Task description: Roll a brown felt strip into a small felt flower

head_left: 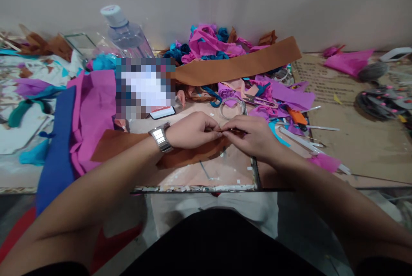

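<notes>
My left hand (195, 131), with a silver watch on its wrist, pinches the end of a long brown crepe paper strip (189, 156). Thumb to thumb with it, my right hand (252, 135) is closed on the same brown edge. The strip hangs below my fingers and runs back under my left wrist to the left. Just beyond my hands lie a roll of clear tape (231, 109) and a pair of scissors (262, 101). A second brown strip (238, 65) lies across the scrap pile behind them.
Pink paper (95, 117) and a blue sheet (61, 138) overhang the table's left front. A clear bottle (128, 37) stands at the back, near a phone (162, 112) with a blurred-out patch. Cardboard (341, 134), white sticks (315, 149) and an orange cutter (298, 118) lie right.
</notes>
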Demonstrator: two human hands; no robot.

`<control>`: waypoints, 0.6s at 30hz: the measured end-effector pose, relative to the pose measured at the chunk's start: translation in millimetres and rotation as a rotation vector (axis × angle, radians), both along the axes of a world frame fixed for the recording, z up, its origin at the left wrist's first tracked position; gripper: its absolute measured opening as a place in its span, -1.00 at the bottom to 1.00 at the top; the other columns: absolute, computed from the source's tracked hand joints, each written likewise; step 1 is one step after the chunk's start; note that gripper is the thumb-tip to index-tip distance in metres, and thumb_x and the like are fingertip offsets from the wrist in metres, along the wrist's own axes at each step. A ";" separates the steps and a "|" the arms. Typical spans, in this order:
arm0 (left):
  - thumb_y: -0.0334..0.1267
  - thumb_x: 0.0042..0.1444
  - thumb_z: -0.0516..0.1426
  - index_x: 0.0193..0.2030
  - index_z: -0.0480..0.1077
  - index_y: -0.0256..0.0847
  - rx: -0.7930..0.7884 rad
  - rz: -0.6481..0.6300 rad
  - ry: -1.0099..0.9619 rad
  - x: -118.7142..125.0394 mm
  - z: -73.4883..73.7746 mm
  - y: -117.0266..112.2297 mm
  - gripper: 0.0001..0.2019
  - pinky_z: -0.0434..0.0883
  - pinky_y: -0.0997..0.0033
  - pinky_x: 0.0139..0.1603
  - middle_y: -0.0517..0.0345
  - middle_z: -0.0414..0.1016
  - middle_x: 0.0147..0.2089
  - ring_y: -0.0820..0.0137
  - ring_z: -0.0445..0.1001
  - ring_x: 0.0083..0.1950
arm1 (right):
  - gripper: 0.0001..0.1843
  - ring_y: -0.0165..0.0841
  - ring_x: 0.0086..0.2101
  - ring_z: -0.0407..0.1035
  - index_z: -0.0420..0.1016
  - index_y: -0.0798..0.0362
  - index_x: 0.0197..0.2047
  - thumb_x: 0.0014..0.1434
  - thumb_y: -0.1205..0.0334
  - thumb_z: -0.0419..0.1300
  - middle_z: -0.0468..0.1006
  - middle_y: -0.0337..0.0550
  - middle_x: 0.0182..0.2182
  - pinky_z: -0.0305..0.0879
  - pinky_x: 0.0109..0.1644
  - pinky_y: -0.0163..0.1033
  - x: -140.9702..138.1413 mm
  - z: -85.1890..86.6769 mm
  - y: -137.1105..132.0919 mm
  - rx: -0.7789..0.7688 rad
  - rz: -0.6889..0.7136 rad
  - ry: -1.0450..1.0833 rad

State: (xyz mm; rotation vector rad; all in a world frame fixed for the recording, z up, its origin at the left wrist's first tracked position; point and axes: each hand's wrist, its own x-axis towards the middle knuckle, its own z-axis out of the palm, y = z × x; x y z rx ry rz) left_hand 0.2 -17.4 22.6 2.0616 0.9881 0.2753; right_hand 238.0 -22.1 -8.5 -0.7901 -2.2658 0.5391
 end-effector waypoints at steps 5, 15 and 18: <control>-0.09 0.31 0.15 -0.23 0.60 -0.28 -0.102 0.035 -0.092 -1.3 -3.0 3.0 -0.69 0.20 0.49 -0.33 0.23 0.45 -0.41 0.49 0.25 -0.38 | -0.84 -0.31 -0.23 0.60 0.66 -0.02 -0.10 0.30 0.38 0.28 0.74 -0.17 -0.25 0.50 -0.12 -0.22 -1.0 -1.9 0.2 0.130 0.022 0.022; -0.12 0.22 0.20 -0.25 0.56 -0.29 -0.290 0.103 -0.195 -0.9 -1.8 6.5 -0.76 0.14 0.50 -0.38 0.25 0.40 -0.42 0.51 0.19 -0.41 | -0.79 -0.29 -0.19 0.62 0.69 -0.06 -0.06 0.32 0.37 0.28 0.74 -0.15 -0.17 0.54 -0.10 -0.17 2.9 -4.6 0.9 0.219 0.014 0.012; -0.08 0.25 0.19 -0.29 0.54 -0.28 -0.275 0.109 -0.207 -1.0 0.2 6.1 -0.72 0.11 0.48 -0.38 0.27 0.34 -0.45 0.51 0.16 -0.41 | -0.81 -0.29 -0.19 0.62 0.69 -0.05 -0.06 0.34 0.36 0.27 0.74 -0.13 -0.16 0.53 -0.10 -0.17 3.3 -4.3 1.0 0.242 0.011 -0.011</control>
